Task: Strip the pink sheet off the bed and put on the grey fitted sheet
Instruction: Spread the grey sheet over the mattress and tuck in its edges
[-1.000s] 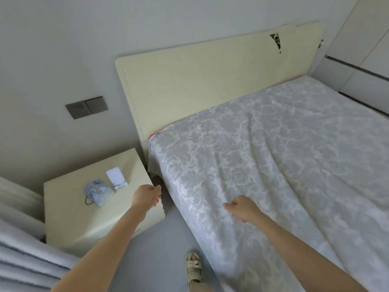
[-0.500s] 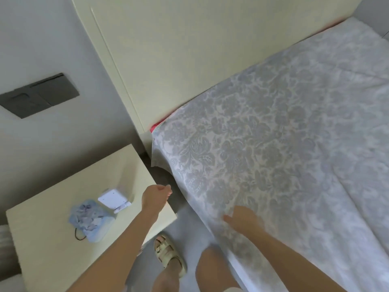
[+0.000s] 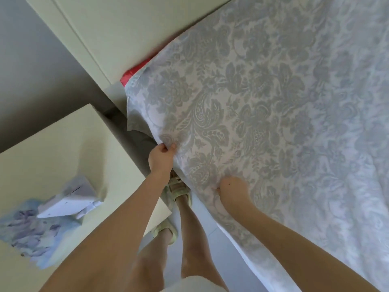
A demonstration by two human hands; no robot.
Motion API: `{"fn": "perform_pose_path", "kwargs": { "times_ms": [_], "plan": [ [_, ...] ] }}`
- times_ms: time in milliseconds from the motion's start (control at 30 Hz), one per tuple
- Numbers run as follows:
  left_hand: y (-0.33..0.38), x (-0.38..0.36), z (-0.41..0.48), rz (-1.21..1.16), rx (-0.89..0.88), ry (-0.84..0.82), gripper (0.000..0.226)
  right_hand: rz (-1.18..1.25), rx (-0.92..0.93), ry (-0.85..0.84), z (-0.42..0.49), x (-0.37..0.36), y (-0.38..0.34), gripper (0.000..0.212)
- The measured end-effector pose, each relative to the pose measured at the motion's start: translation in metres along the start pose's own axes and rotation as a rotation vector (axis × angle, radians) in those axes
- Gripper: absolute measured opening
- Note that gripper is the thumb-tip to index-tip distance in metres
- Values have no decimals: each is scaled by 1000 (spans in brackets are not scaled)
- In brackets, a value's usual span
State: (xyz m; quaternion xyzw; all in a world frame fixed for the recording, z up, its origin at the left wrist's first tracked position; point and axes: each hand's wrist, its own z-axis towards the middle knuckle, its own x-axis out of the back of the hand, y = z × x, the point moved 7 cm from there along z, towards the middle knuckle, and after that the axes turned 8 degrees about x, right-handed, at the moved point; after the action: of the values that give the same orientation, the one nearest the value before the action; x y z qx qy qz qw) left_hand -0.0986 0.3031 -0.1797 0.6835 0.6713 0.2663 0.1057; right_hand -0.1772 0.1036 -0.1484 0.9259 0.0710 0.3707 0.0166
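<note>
The person's bare legs [image 3: 189, 239] and pale sandals [image 3: 179, 188] fill the narrow strip of floor [image 3: 210, 232] between the nightstand [image 3: 63, 144] and the side of the bed, with little room on either side. Both forearms reach forward and down from there. The right hand [image 3: 233, 190] lies knuckles-up on the patterned sheet [image 3: 273, 123] right at the mattress edge; its fingers sink into the cloth, so whether they grip cannot be told. Slightly further on, the left hand [image 3: 162, 154] pinches the sheet's hanging edge between thumb and curled fingers, just above the gap. On the nightstand, a white device [image 3: 69, 199] rests partly on a blue flowered pouch [image 3: 31, 230]. The pale, grey-flowered sheet covers the whole bed top; its corner [image 3: 134, 119] hangs loose and untucked. Beyond it a red strip [image 3: 130, 73] shows against the cream headboard [image 3: 136, 28], beside the grey wall [image 3: 31, 70].
</note>
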Motion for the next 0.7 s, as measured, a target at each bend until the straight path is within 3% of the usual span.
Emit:
{"fn": "perform_pose_path", "kwargs": {
  "times_ms": [133,267,333,433,500,567,633,700],
  "plan": [
    [4,2,-3,135,-153,160,43,33,62,-50,-1,5,6,26],
    [17,11,-7,383,-347,162,48,48,151,-68,-12,21,3,33],
    [33,21,-13,482,-474,174,48,100,194,-1,-17,37,-5,38],
    [63,54,-21,611,-632,348,43,218,195,113,-18,67,-22,38],
    [72,69,-13,650,-603,425,42,229,230,165,-12,74,-35,29],
    [66,73,2,651,-458,446,44,234,275,32,1,67,-44,17],
    [60,67,11,638,-343,423,44,246,274,-124,19,64,-45,19],
    [66,65,12,581,-320,414,36,296,250,-99,38,84,-40,21]
  ]
}}
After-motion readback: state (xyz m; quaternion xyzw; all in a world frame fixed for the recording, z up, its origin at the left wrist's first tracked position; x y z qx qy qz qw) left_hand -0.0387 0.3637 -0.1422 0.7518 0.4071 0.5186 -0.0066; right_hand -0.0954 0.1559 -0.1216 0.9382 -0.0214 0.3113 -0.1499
